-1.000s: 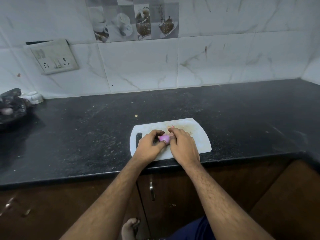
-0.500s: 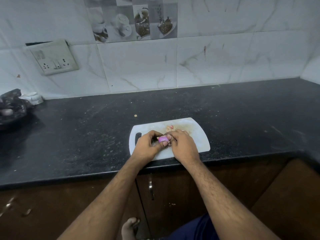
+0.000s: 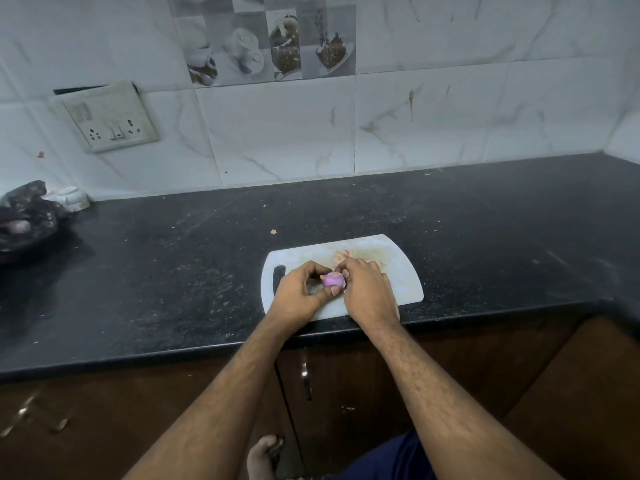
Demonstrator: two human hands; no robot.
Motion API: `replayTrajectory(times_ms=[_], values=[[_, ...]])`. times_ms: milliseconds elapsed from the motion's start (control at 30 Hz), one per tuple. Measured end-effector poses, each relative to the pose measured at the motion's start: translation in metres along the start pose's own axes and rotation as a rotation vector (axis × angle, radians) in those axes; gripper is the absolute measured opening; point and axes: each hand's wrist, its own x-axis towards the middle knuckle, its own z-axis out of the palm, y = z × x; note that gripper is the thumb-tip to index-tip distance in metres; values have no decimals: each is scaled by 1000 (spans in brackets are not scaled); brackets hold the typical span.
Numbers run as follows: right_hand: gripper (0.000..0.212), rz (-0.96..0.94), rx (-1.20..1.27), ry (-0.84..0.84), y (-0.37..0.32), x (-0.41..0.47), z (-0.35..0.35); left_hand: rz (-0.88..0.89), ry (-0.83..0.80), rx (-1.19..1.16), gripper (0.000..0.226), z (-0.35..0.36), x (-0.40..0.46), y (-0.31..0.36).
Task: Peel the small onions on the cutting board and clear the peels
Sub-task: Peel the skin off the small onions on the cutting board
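A small purple onion [image 3: 333,280] is held just above the white cutting board [image 3: 403,282], which lies near the front edge of the black counter. My left hand [image 3: 300,293] grips the onion from the left, thumb under it. My right hand [image 3: 367,293] pinches at the onion's top right side with its fingertips. A small heap of pale peels [image 3: 343,255] lies on the board just behind my hands. Part of the onion is hidden by my fingers.
A black plastic bag [image 3: 24,220] holding more onions sits at the counter's far left, beside a small white object [image 3: 71,197]. A switch socket [image 3: 110,119] hangs on the tiled wall. A peel scrap [image 3: 273,232] lies on the counter behind the board.
My hands have stayed over the board with the onion between them. The fingers have shifted slightly around the onion; more of its purple surface shows now.
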Motion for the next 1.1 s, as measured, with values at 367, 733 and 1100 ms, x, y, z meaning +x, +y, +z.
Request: replayTrajectory(times_ms=[367, 733, 1100], values=[[21, 0, 355, 60, 6, -5, -6, -5, 6, -6, 42, 0, 1, 1], [23, -32, 277, 145, 4, -8, -1, -44, 20, -176, 31, -2, 3, 2], [18, -94, -143, 231, -3, -10, 8, -14, 11, -174, 33, 0, 2, 2]])
